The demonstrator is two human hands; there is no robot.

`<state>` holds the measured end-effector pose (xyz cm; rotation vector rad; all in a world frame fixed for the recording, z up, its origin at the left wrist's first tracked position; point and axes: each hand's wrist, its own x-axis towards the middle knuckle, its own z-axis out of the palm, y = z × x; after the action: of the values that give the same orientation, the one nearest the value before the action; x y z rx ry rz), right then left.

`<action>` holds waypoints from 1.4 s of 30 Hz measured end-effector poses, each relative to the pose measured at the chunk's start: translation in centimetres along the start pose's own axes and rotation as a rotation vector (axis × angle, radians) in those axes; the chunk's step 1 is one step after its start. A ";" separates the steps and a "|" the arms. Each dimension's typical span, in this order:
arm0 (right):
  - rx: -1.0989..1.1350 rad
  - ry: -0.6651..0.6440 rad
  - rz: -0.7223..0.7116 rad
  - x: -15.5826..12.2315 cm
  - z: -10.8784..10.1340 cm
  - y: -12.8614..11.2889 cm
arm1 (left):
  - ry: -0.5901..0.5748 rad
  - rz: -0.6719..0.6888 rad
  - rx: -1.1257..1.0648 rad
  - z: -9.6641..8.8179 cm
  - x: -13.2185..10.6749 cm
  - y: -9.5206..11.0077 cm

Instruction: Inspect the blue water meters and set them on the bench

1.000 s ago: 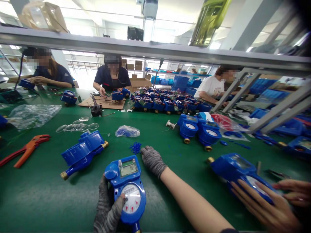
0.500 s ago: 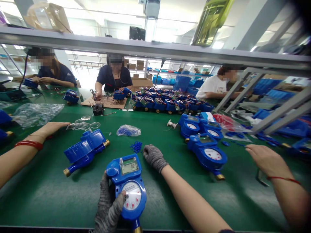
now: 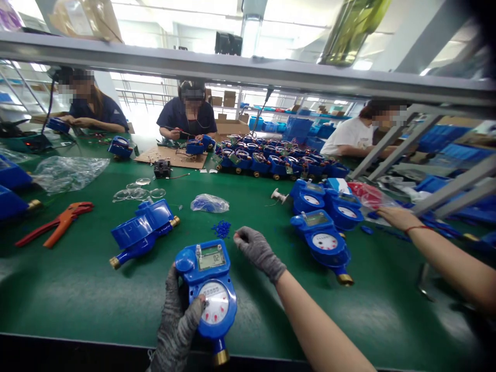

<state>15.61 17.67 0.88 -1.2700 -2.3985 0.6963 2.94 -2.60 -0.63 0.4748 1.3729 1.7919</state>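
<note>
My left hand [image 3: 180,320], in a grey glove, grips a blue water meter [image 3: 228,294] by its left side near the table's front edge. The thumb lies over the white dial, and the small display above it faces up. My right hand [image 3: 258,250], gloved with bare fingertips, is held closed above the table, just right of a pile of tiny blue pieces [image 3: 221,229]. Its fingertips are pinched together; whatever may be between them is too small to make out. Another blue water meter [image 3: 145,235] lies tipped over to the left.
Orange-red pliers [image 3: 70,222] lie at the left near clear rings [image 3: 134,194]. A plastic bag [image 3: 209,203] sits behind the pile. Several meters [image 3: 325,240] stand at the right, where another person's hand [image 3: 399,217] touches a bag of red pieces [image 3: 366,194]. Co-workers sit opposite.
My right hand has drawn slightly away from the blue pile. Another person's arm at the left has gone, leaving the pliers in view. The other person's hand at the right has reached farther back.
</note>
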 end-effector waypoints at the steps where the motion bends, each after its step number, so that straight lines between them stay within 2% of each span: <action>1: 0.104 -0.007 -0.057 -1.4 -0.7 -0.5 | -0.009 0.012 0.025 -0.1 -0.1 0.0; 4: 0.409 -0.065 -0.197 -5.6 -2.4 -2.4 | -0.052 0.032 0.089 -0.4 -0.3 0.2; 6: 0.437 -0.086 -0.224 -7.5 -3.0 -3.8 | -0.047 0.031 0.103 -0.4 -0.4 0.4; 10: 0.318 -0.029 -0.253 -8.5 -2.8 -5.3 | -0.048 0.027 0.064 -0.2 -0.6 0.6; 14: 0.159 0.010 -0.331 -8.1 -2.8 -5.6 | -0.057 0.007 0.039 -0.3 -0.6 0.3; 23: -0.158 -0.017 -0.625 -9.1 -4.1 -5.6 | -0.068 0.007 0.035 -0.6 -0.3 0.1; 27: -0.291 -0.032 -0.680 -9.8 -4.2 -5.9 | -0.073 -0.003 0.033 -0.4 -0.1 0.2; 32: -0.291 -0.059 -0.651 -10.0 -4.3 -5.7 | -0.040 0.006 0.032 0.1 -0.3 0.4; 35: -0.047 -0.072 -0.564 -9.8 -4.0 -5.1 | -0.001 0.025 0.067 0.4 -0.7 0.8; 39: 0.384 -0.056 -0.299 -9.3 -3.1 -4.4 | 0.012 -0.001 0.098 0.4 -0.9 1.2; 42: 0.374 -0.061 -0.226 -9.0 -2.5 -4.3 | -0.002 0.015 0.083 0.3 -0.8 1.1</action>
<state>18.85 8.73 4.77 -0.8242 -2.2678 1.0622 3.22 -3.14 0.60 0.5315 1.4505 1.7507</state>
